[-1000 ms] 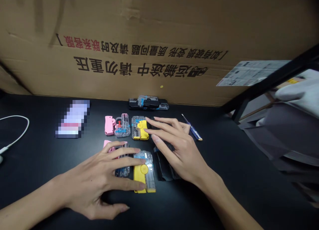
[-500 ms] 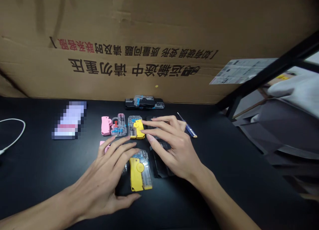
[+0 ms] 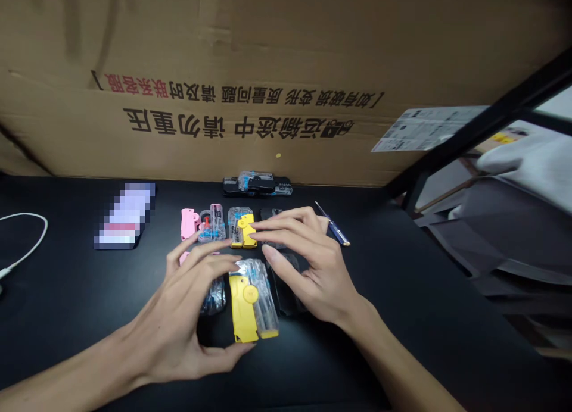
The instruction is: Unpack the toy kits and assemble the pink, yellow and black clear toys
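My left hand (image 3: 185,317) grips a yellow-and-clear plastic folding toy gun (image 3: 252,302), thumb at its lower edge and fingertips at its upper edge. The toy is folded and tilted. My right hand (image 3: 308,257) is open, its fingers stretched left over black toy pieces (image 3: 288,284) and the fingertips by a smaller yellow-and-clear toy gun (image 3: 242,227). Left of that one lies a pink-and-clear toy gun (image 3: 210,222) with a red trigger. Another clear toy (image 3: 215,296) with pink at its top is partly hidden behind my left fingers.
A black-and-clear toy gun (image 3: 257,184) lies at the back against the cardboard box (image 3: 268,37). A blue-handled screwdriver (image 3: 338,230) is right of my right hand. On the left are a phone (image 3: 125,215) and a white cable (image 3: 42,221). A black frame post (image 3: 469,126) stands at right.
My left thumb and fingers have closed on the large yellow toy gun, which is now raised and tilted a little. My right hand has hardly moved.
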`<action>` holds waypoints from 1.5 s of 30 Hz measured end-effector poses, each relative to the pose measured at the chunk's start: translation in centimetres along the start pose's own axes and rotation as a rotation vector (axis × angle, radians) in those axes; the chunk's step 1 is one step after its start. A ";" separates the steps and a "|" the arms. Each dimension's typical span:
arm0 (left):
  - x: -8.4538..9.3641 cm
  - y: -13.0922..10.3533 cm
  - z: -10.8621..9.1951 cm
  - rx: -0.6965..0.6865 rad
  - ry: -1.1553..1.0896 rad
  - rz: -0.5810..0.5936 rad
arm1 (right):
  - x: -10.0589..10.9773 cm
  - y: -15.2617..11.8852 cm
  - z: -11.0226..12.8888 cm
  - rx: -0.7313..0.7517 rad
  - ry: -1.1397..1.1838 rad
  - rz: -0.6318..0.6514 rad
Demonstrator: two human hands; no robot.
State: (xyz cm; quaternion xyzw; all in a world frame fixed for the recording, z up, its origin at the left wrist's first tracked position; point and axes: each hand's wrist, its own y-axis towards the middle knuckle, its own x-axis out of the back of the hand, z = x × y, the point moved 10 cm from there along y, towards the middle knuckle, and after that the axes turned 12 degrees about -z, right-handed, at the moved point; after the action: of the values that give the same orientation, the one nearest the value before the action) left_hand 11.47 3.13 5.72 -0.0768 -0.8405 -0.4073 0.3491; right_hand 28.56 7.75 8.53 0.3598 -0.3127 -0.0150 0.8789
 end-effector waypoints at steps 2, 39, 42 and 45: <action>1.3 0.7 0.0 0.015 -0.024 -0.081 | 0.0 -0.1 0.1 -0.003 0.131 0.036; 2.7 1.2 1.2 -0.133 -0.275 -0.148 | -4.5 -3.4 -2.0 -0.687 0.990 0.224; 2.5 1.2 1.1 -0.118 -0.299 -0.121 | -4.6 -3.4 -2.0 -0.677 0.995 0.208; 2.7 1.1 1.1 -0.106 -0.309 -0.125 | -4.6 -3.3 -1.5 -0.679 1.028 0.232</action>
State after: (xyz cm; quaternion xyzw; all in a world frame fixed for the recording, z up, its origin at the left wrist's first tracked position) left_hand 9.36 4.29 7.70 -0.1046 -0.8646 -0.4552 0.1852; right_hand 26.41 7.42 3.13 -0.0145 0.1352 0.1568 0.9782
